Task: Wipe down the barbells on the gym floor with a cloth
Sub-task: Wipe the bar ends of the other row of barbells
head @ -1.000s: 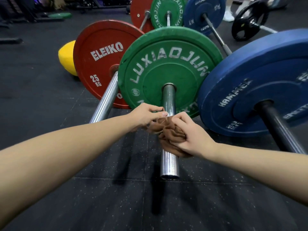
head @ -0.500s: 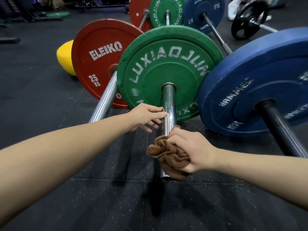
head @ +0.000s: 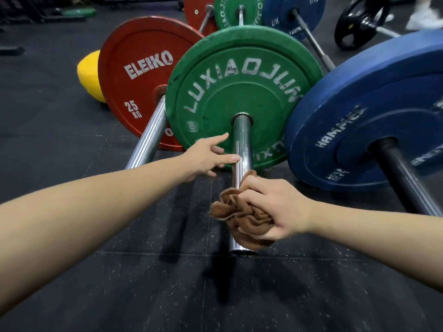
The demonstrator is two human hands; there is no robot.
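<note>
At the far left, 1 yellow rounded object (head: 89, 75) sits on the black rubber floor (head: 60, 140), half hidden behind 1 red plate (head: 141, 75) marked 25 KG. 3 barbells (head: 149, 137) lie side by side, each with 1 near plate and 1 far plate in the same colour. The far red plate (head: 195, 14), far green plate (head: 236, 10) and far blue plate (head: 293, 14) are all cut by the top edge.

The left hand (head: 206, 156) holds nothing. Its fingers are spread and fairly straight, and its thumb tip is at the left side of the middle sleeve (head: 242, 140); whether it touches is unclear. That chrome sleeve sticks out of the green plate (head: 242, 89).

1 brown cloth (head: 237, 212) is bunched round the sleeve near its free end. The right hand (head: 278, 207) grips it with fingers curled over the top. Only a short rim of bare sleeve shows past the cloth.

On the right, the blue plate (head: 374, 111) carries 1 dark sleeve (head: 405, 178), and 1 black plate (head: 362, 22) stands at the top right.

Narrow strips of floor separate the 3 sleeves, and open floor lies beyond their ends.
</note>
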